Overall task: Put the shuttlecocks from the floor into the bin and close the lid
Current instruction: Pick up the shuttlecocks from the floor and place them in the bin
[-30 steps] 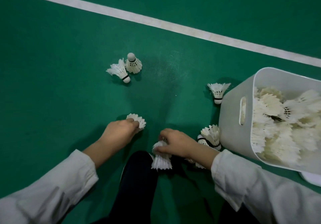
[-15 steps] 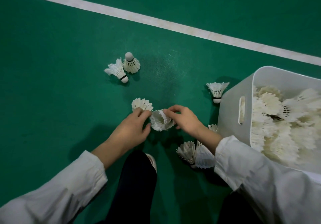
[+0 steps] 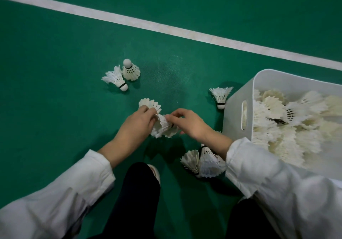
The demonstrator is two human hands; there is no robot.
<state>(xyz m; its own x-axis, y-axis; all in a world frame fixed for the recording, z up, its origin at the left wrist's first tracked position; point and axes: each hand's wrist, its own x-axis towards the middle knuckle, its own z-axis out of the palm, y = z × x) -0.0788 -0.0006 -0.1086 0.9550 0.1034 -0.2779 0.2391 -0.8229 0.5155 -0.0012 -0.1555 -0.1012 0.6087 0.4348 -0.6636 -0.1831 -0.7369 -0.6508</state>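
Lying nearest, under the right wrist, were two loose shuttlecocks [image 3: 201, 162] on the floor; past them left hand [image 3: 137, 125] and right hand [image 3: 192, 123] both pinched a stacked bunch [image 3: 162, 128]; bin [image 3: 238, 112] stood right, single shuttlecock [image 3: 221, 95] just beside it, far pair [image 3: 122, 75] beyond

Feathered shuttlecocks [image 3: 162, 126] (matt), smooth plastic bin [image 3: 235, 112].

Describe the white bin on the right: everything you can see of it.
The white bin looks like smooth plastic, with rounded corners and a slot handle in one side wall. It stands open on the green floor, with no lid on it, heaped with white feather shuttlecocks. The frame's right edge cuts it off. One loose shuttlecock lies close by its corner, and the right sleeve crosses its near side.
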